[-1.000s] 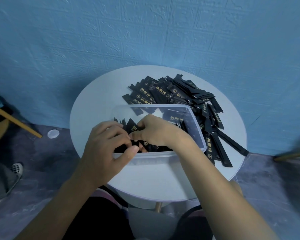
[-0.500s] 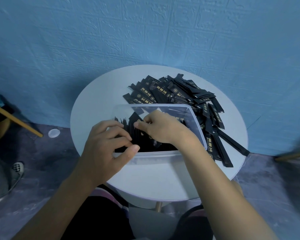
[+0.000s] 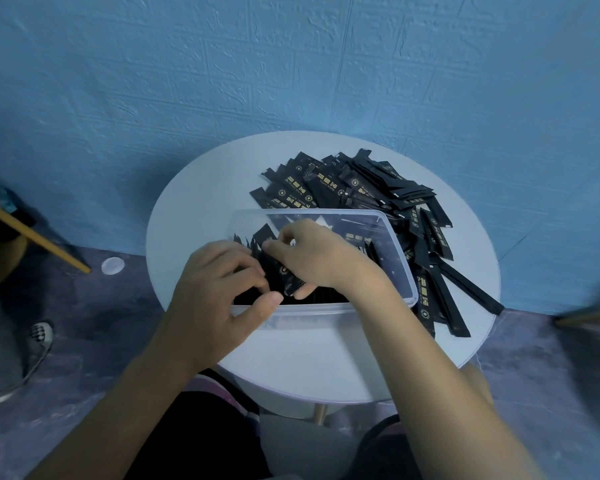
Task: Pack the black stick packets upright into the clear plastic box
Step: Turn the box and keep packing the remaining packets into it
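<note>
A big blue wall [image 3: 291, 64] stands behind a round white table [image 3: 194, 209]. The clear plastic box [image 3: 309, 317] sits on the table, close to the person. Behind it and to its right lies a loose pile of black stick packets [image 3: 343, 188], flat and crisscross, touching the box. Inside the box, on its left side, a row of standing packets [image 3: 245, 241] pokes up (only their pointy tops show).

The left hand [image 3: 215, 299] has its fingers curled over that row and its thumb on the near rim, so it is closed on them and props them up. The right hand [image 3: 323, 258] is pinched on one packet [image 3: 284, 271], fingertips at the top end and thumb near the bottom end. That packet leans on the row, tilted, not quite upright.

The packets look light, thin and a bit bendy, with a shiny skin that may slip. I think it is best to pinch one gently by its ends and slide it in beside the row, so the others do not flop over.
</note>
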